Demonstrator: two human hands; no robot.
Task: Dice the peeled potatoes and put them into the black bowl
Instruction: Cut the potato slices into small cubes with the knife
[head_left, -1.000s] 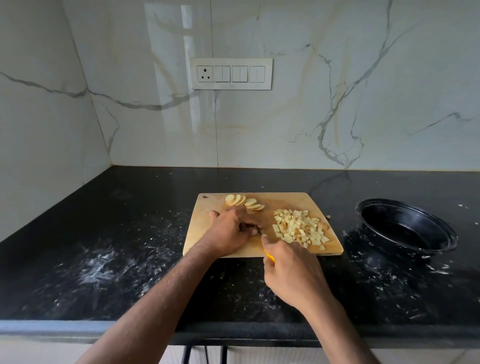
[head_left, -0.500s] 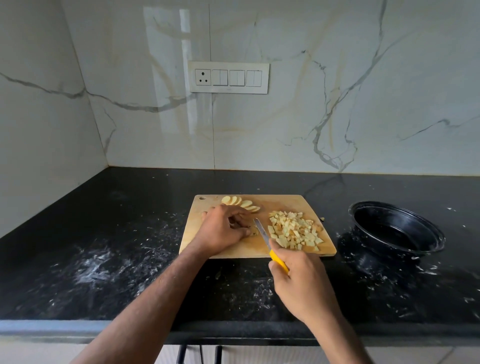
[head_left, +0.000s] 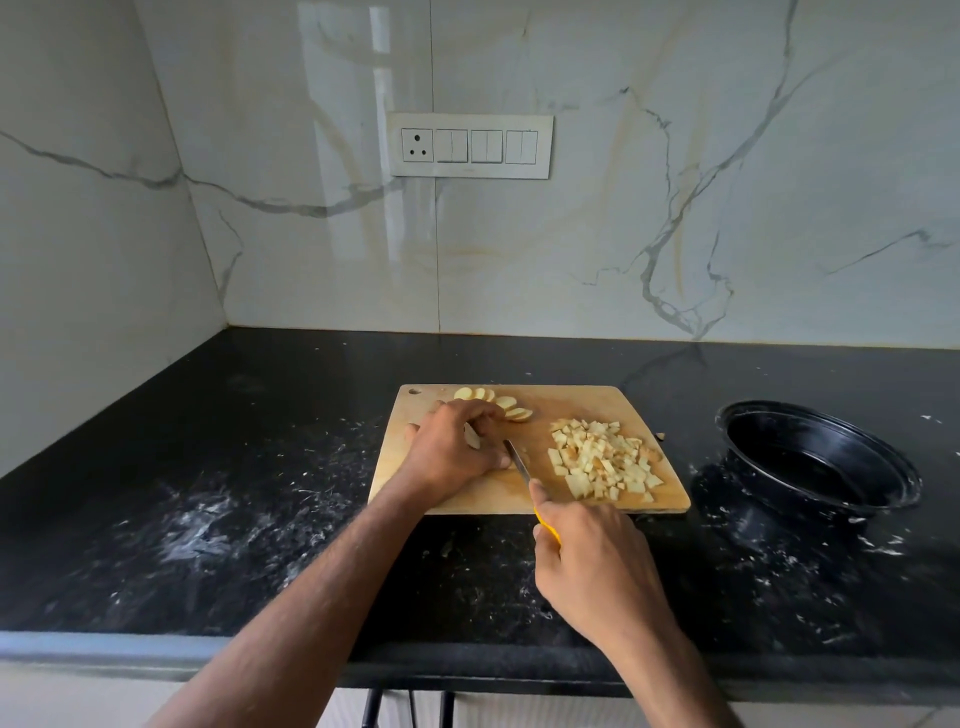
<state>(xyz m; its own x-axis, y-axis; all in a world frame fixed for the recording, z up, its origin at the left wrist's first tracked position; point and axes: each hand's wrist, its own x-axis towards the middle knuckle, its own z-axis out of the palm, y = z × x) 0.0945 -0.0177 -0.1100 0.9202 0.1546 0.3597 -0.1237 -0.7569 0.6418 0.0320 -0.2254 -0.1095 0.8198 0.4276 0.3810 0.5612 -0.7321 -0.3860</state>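
On the cutting board, left hand grip curled over potato slices near its middle, right hand grip clenched round yellow-handled knife at its near edge, diced potato pile on its right half, black bowl right of it on the counter.

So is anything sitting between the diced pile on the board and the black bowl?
Nothing visible does. The diced potato pile sits on the cutting board's right side, and only bare countertop separates the board from the black bowl.
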